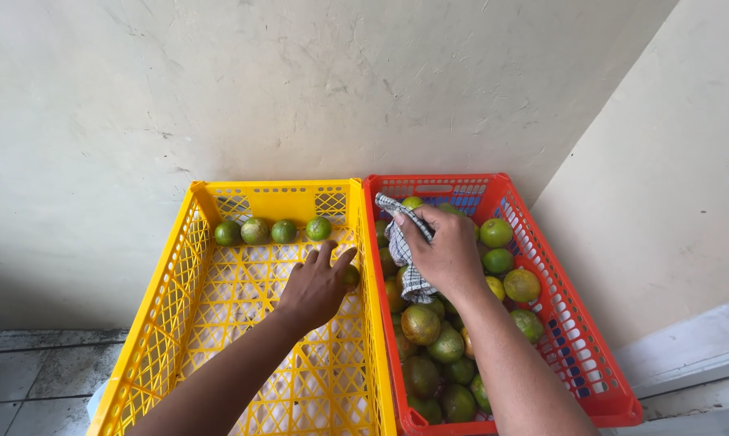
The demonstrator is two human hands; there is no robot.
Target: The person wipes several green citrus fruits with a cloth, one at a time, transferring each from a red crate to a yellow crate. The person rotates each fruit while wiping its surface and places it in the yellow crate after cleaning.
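Note:
My left hand (317,284) reaches into the yellow plastic crate (188,266) and is closed around a green citrus fruit (350,277) near the crate's right wall. Several more green fruits (269,232) lie in a row at the yellow crate's far end. My right hand (443,249) is over the red plastic crate (574,323) and grips a checked cloth (400,246) that hangs down over the pile. The red crate is filled with several green and yellow-orange citrus fruits (422,324).
The two crates stand side by side against a pale plastered wall (300,89), in a corner with a second wall (671,186) on the right. Grey floor tiles (33,371) show at the lower left. A white ledge (695,347) runs at the lower right.

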